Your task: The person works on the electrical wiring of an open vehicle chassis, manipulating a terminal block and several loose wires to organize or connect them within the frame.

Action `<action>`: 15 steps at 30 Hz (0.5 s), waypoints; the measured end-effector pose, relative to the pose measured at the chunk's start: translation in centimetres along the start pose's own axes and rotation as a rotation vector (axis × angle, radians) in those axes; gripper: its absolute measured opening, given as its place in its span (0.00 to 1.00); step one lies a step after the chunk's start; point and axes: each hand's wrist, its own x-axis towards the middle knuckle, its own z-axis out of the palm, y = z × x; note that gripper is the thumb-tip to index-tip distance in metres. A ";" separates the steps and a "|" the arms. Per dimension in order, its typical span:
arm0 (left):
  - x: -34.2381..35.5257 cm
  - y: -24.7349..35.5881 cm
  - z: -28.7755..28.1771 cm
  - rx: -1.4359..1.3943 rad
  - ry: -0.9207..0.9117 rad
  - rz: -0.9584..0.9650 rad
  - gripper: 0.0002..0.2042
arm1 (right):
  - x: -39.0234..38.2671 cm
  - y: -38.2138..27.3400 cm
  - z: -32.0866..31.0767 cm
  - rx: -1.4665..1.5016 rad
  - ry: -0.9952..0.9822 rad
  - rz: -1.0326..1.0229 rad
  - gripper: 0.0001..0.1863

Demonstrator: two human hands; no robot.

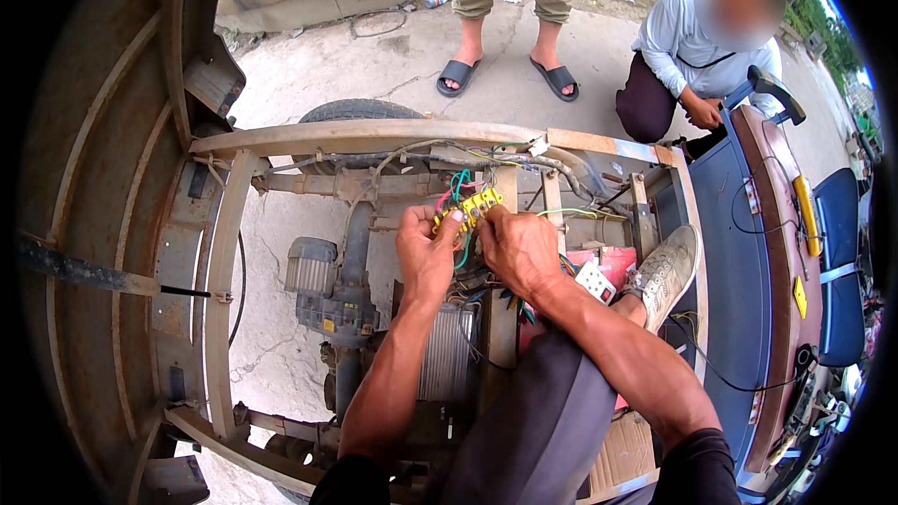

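Note:
My left hand (pixel 427 248) grips a yellow terminal strip (pixel 472 206) with green and red wires (pixel 458 182) looping from it. My right hand (pixel 514 252) is closed at the right end of the strip; whatever its fingertips pinch is hidden. Below lie a bundle of coloured wires, a white socket strip (pixel 594 282) and a red board (pixel 617 259). My shoe (pixel 664 271) rests inside the vehicle's metal frame (pixel 365 136), beside these parts.
A motor (pixel 337 299) and a ribbed metal unit (pixel 444 351) sit in the frame; a rusty panel (pixel 103 224) stands left. A blue seat base (pixel 711 318) with tools is right. Someone in sandals (pixel 552 75) stands ahead; another person (pixel 692 84) crouches at upper right.

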 end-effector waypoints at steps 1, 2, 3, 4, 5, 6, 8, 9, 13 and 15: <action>0.2 -0.4 -0.1 -0.001 -0.002 -0.001 0.10 | 0.0 0.2 0.1 -0.065 0.004 -0.082 0.12; 0.3 -0.5 -0.2 -0.003 -0.005 -0.002 0.10 | 0.0 0.4 0.3 -0.131 0.007 -0.165 0.12; 0.3 -0.4 -0.2 -0.006 -0.006 -0.002 0.10 | 0.1 0.8 0.4 -0.134 0.008 -0.165 0.12; 0.3 -0.3 -0.1 -0.042 -0.003 -0.022 0.10 | 0.1 1.2 0.5 -0.133 0.042 -0.262 0.11; 0.3 -0.1 -0.1 -0.078 0.000 -0.041 0.09 | 0.2 1.5 0.5 -0.131 0.075 -0.359 0.11; 0.2 0.1 -0.2 -0.081 0.000 -0.043 0.09 | 0.1 1.4 0.5 -0.133 0.073 -0.359 0.11; 0.2 0.5 -0.6 -0.172 -0.006 -0.148 0.09 | 0.0 1.3 0.5 -0.057 0.110 -0.334 0.13; 0.2 0.5 -0.6 -0.175 -0.005 -0.144 0.09 | 0.0 1.2 0.6 -0.059 0.112 -0.338 0.13; 0.1 0.6 -0.7 -0.160 -0.017 -0.205 0.10 | 0.0 1.7 1.2 0.395 -0.001 0.187 0.16; 0.2 0.5 -0.7 -0.148 -0.013 -0.230 0.10 | 0.1 2.0 1.7 0.696 -0.120 0.368 0.17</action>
